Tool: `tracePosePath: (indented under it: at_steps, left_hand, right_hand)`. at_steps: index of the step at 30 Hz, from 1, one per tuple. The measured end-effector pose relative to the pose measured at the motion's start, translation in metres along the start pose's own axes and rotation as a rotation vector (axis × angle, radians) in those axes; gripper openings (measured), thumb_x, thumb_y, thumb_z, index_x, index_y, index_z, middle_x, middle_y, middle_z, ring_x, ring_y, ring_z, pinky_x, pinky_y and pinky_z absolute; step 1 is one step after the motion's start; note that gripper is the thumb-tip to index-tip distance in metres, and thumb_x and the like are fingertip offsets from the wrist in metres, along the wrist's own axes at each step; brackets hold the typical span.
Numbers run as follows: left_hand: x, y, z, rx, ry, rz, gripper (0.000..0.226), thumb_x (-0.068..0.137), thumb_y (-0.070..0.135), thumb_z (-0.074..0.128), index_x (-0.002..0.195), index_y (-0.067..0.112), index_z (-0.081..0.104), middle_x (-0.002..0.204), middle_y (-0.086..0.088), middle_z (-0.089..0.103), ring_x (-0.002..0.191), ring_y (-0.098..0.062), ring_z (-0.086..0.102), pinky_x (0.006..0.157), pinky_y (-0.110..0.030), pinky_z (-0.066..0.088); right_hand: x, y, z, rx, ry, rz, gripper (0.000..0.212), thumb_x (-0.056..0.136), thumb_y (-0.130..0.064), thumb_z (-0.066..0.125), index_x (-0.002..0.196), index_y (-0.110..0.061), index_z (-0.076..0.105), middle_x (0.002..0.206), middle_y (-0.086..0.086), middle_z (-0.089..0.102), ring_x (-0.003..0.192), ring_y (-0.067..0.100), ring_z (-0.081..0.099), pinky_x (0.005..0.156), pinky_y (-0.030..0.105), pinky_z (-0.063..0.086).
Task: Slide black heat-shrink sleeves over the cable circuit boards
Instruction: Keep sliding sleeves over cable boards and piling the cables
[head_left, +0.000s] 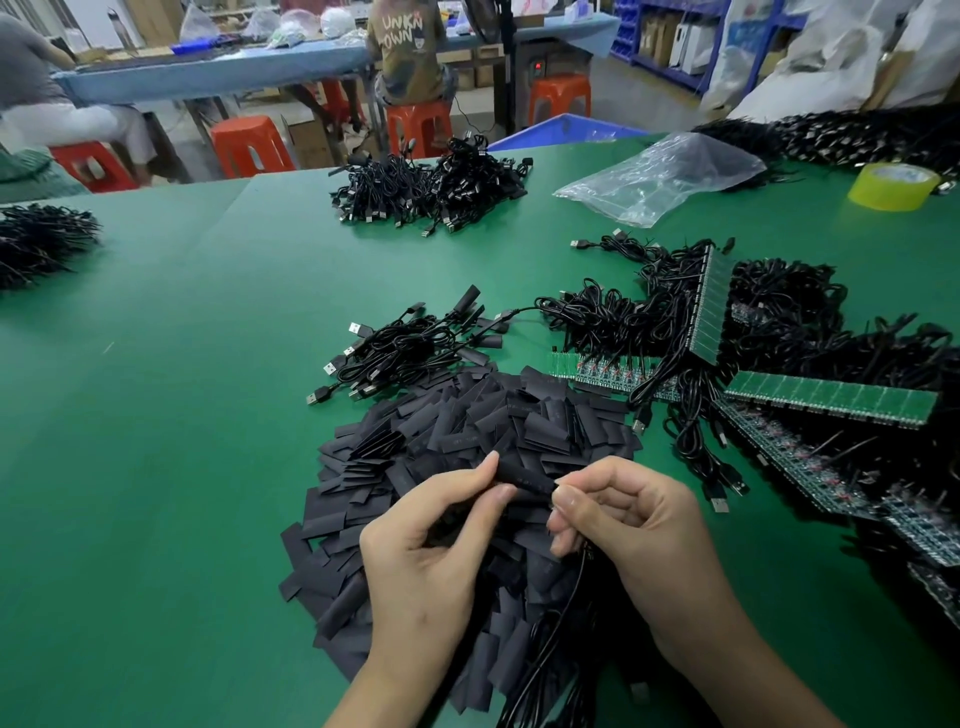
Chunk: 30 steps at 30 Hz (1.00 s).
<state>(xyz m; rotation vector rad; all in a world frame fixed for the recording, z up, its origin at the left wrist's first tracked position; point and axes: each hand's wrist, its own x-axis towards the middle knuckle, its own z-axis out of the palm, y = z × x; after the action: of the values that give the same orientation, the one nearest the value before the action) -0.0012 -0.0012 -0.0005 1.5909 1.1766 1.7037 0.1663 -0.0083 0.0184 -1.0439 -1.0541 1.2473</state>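
Observation:
A big heap of flat black heat-shrink sleeves (467, 431) lies on the green table (182, 415) in front of me. Above it, my left hand (431, 551) pinches one black sleeve (524, 480) between thumb and fingers. My right hand (623, 525) pinches the sleeve's right end, and a black cable (556, 623) hangs down from that hand. The circuit board at the cable's end is hidden. Green circuit-board panels (831, 400) with cables attached lie at the right.
A small bundle of sleeved USB cables (405, 348) lies behind the heap. Further cable piles (431, 187) lie at the far middle, left edge and far right. A clear plastic bag (660, 176) and a yellow tape roll (891, 186) sit at the back right. People sit at a far bench.

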Motion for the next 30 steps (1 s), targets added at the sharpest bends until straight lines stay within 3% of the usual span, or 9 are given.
tracePosePath:
  at_steps: [7, 12, 15, 19, 22, 27, 30]
  left_hand:
    - [-0.003, 0.01, 0.007, -0.095, 0.002, -0.088, 0.022, 0.084, 0.025, 0.077, 0.103, 0.035, 0.079, 0.092, 0.008, 0.079, 0.084, -0.01, 0.076, 0.077, -0.015, 0.055]
    - [-0.002, 0.012, 0.006, -0.096, -0.031, -0.093, 0.021, 0.085, 0.024, 0.076, 0.104, 0.035, 0.079, 0.093, 0.003, 0.078, 0.086, -0.015, 0.075, 0.078, -0.02, 0.056]
    - [-0.005, 0.013, 0.01, -0.128, -0.077, -0.138, 0.033, 0.086, 0.026, 0.074, 0.118, 0.034, 0.074, 0.101, 0.002, 0.075, 0.093, -0.017, 0.073, 0.082, -0.02, 0.054]
    - [-0.011, 0.018, 0.02, -0.156, -0.376, -0.329, 0.054, 0.082, 0.033, 0.075, 0.134, 0.032, 0.062, 0.109, 0.005, 0.074, 0.101, -0.014, 0.07, 0.082, -0.019, 0.053]
    - [-0.013, 0.025, 0.025, -0.07, -0.606, -0.372, 0.053, 0.079, 0.039, 0.078, 0.13, 0.041, 0.063, 0.093, 0.015, 0.072, 0.081, 0.0, 0.064, 0.078, -0.015, 0.05]
    - [-0.01, 0.034, 0.026, -0.154, -0.614, -0.455, 0.045, 0.083, 0.02, 0.082, 0.12, 0.041, 0.07, 0.072, 0.014, 0.051, 0.07, -0.01, 0.043, 0.069, -0.021, 0.04]
    - [0.007, 0.043, 0.016, -0.214, -0.66, -0.489, 0.033, 0.089, 0.015, 0.075, 0.118, 0.032, 0.073, 0.072, 0.005, 0.054, 0.065, -0.012, 0.056, 0.066, -0.023, 0.047]
  right_hand:
    - [0.001, -0.004, -0.002, -0.04, -0.006, 0.016, 0.021, 0.08, -0.019, 0.072, 0.091, -0.001, 0.073, 0.077, 0.019, 0.076, 0.067, 0.029, 0.075, 0.064, 0.025, 0.059]
    - [0.0, -0.006, -0.005, -0.224, -0.038, -0.081, 0.01, 0.079, -0.029, 0.08, 0.089, -0.026, 0.079, 0.081, 0.006, 0.079, 0.077, 0.025, 0.077, 0.074, 0.031, 0.062]
    - [0.004, -0.005, -0.011, -0.379, 0.009, -0.193, 0.012, 0.077, -0.04, 0.083, 0.084, -0.031, 0.08, 0.078, -0.002, 0.073, 0.067, 0.008, 0.064, 0.064, 0.018, 0.051]
    - [0.007, -0.009, -0.017, 0.102, 0.08, 0.021, 0.03, 0.07, -0.043, 0.086, 0.075, -0.016, 0.075, 0.058, 0.003, 0.057, 0.053, 0.008, 0.051, 0.052, 0.015, 0.047]
    - [0.011, -0.012, -0.02, 0.358, 0.082, 0.148, 0.021, 0.078, -0.033, 0.071, 0.069, -0.015, 0.066, 0.055, 0.001, 0.05, 0.046, 0.006, 0.045, 0.045, 0.015, 0.045]
    - [0.016, -0.014, -0.021, 0.512, 0.133, 0.174, 0.026, 0.075, -0.029, 0.07, 0.089, -0.008, 0.064, 0.066, -0.001, 0.063, 0.048, 0.001, 0.054, 0.045, 0.013, 0.047]
    - [0.017, -0.012, -0.023, 0.474, 0.137, 0.136, 0.025, 0.081, -0.031, 0.066, 0.092, -0.01, 0.074, 0.078, 0.003, 0.069, 0.058, 0.006, 0.06, 0.049, 0.017, 0.051]
